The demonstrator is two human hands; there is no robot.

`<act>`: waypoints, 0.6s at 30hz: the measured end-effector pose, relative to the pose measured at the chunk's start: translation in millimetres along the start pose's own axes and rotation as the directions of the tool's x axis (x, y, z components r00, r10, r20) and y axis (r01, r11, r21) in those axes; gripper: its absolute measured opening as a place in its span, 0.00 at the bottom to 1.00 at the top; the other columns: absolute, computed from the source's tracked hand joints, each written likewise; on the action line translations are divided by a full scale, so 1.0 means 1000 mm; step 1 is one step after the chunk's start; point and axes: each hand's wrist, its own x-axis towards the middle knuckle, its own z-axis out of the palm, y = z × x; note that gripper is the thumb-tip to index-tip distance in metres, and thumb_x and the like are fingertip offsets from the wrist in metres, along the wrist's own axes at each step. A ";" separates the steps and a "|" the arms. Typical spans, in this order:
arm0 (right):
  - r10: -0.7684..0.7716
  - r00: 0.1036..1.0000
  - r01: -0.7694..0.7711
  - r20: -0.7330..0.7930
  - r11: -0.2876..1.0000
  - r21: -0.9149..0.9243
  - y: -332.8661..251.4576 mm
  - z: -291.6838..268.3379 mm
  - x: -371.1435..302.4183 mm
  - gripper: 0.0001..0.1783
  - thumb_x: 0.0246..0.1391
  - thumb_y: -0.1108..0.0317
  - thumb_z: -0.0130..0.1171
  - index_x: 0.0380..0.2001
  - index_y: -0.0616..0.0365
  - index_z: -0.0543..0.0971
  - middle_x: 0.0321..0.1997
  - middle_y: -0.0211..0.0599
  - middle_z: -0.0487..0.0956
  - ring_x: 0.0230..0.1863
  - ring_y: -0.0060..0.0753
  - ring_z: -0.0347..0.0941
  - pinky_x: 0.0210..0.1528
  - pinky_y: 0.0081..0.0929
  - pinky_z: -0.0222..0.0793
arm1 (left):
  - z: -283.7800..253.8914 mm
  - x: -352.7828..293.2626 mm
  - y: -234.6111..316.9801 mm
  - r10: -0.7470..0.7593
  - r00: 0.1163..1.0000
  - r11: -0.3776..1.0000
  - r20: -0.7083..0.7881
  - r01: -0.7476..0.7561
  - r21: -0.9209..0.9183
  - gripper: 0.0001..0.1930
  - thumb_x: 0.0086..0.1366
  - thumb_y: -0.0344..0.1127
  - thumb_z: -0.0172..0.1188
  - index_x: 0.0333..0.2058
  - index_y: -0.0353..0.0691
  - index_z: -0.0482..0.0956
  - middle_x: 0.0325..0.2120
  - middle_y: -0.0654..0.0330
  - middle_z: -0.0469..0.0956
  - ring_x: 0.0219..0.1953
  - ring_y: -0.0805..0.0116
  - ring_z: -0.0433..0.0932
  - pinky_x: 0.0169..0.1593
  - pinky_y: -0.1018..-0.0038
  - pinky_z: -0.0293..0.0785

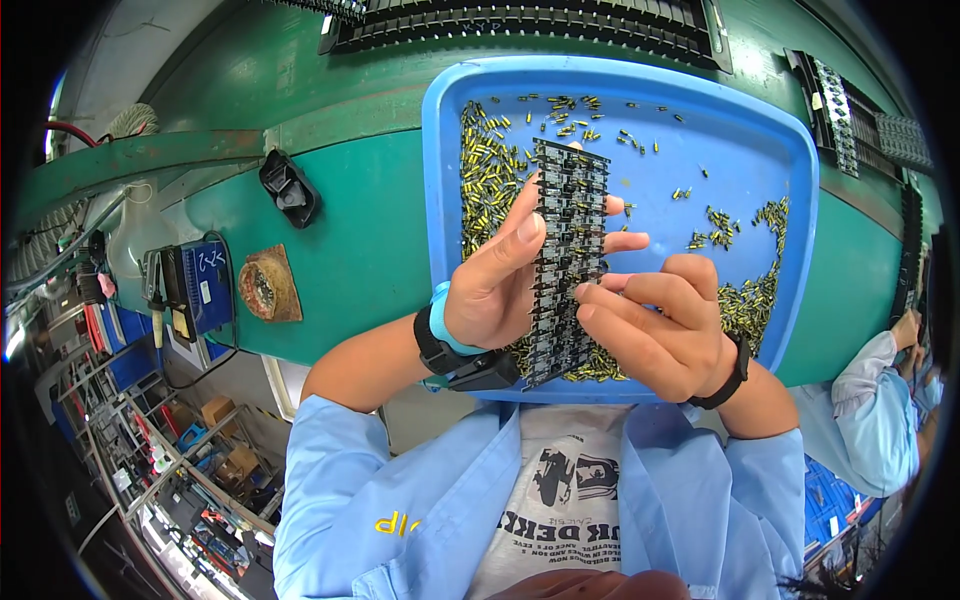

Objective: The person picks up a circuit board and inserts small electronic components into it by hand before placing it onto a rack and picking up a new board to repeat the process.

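**Component strip held over blue tray – insertion in hand**

The left hand grips the dark component strip by its left edge, above the blue tray. The right hand pinches at the strip's right edge, fingers closed; whether they hold a part cannot be told. Recommended: steady the strip, seat parts squarely. The strip's long axis runs away from the person, far end toward the tray's far rim, above the loose yellow components.

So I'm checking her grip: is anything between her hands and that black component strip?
Nothing visible. The left hand grips the black component strip directly, and the right hand fingertips touch its lower edge above the blue tray.
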 end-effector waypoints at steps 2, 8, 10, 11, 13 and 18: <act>-0.010 1.000 0.010 -0.004 1.000 -0.011 -0.001 0.000 0.000 0.18 0.47 0.72 0.67 0.44 0.59 0.81 0.45 0.38 0.89 0.42 0.32 0.75 0.41 0.33 0.61 | 0.001 0.000 0.000 0.006 1.000 1.000 0.027 -0.005 -0.004 0.34 0.77 0.48 0.53 0.72 0.45 0.50 0.67 0.47 0.63 0.70 0.39 0.65 0.69 0.43 0.70; 0.104 0.995 -0.104 0.014 0.983 0.149 0.003 -0.002 -0.001 0.22 0.41 0.76 0.68 0.44 0.59 0.81 0.45 0.36 0.89 0.41 0.33 0.75 0.41 0.33 0.62 | 0.001 0.002 0.001 0.024 0.998 1.000 0.056 -0.023 -0.011 0.35 0.76 0.49 0.54 0.73 0.45 0.48 0.67 0.47 0.62 0.71 0.39 0.64 0.69 0.42 0.69; 0.085 0.996 -0.084 0.002 0.989 0.123 0.001 0.001 -0.002 0.23 0.40 0.77 0.68 0.44 0.59 0.81 0.45 0.36 0.89 0.40 0.33 0.75 0.41 0.34 0.63 | 0.000 0.003 0.000 0.060 0.994 0.998 0.089 -0.061 0.009 0.36 0.76 0.49 0.55 0.73 0.45 0.47 0.67 0.47 0.61 0.71 0.39 0.63 0.69 0.42 0.69; 0.064 0.998 -0.063 -0.010 0.994 0.091 0.000 0.003 -0.002 0.23 0.39 0.78 0.68 0.44 0.58 0.81 0.45 0.36 0.88 0.40 0.33 0.75 0.41 0.34 0.63 | 0.000 0.002 0.000 0.060 0.994 0.998 0.086 -0.061 0.008 0.36 0.76 0.49 0.55 0.73 0.45 0.47 0.67 0.47 0.61 0.71 0.39 0.63 0.69 0.42 0.69; 0.043 0.999 -0.042 -0.022 0.997 0.058 -0.002 0.005 -0.002 0.24 0.39 0.80 0.68 0.44 0.58 0.81 0.44 0.35 0.88 0.40 0.33 0.75 0.40 0.34 0.64 | -0.001 0.002 0.000 0.060 0.995 0.998 0.084 -0.063 0.029 0.36 0.77 0.48 0.54 0.74 0.44 0.47 0.67 0.47 0.62 0.71 0.39 0.64 0.69 0.44 0.69; 0.076 0.997 -0.075 -0.030 0.995 0.060 -0.004 0.008 0.000 0.24 0.39 0.80 0.68 0.45 0.56 0.84 0.42 0.31 0.87 0.39 0.33 0.73 0.40 0.33 0.64 | -0.002 0.000 0.000 0.042 0.999 0.998 0.031 -0.044 0.041 0.32 0.79 0.50 0.47 0.72 0.39 0.53 0.67 0.49 0.65 0.71 0.41 0.65 0.69 0.47 0.70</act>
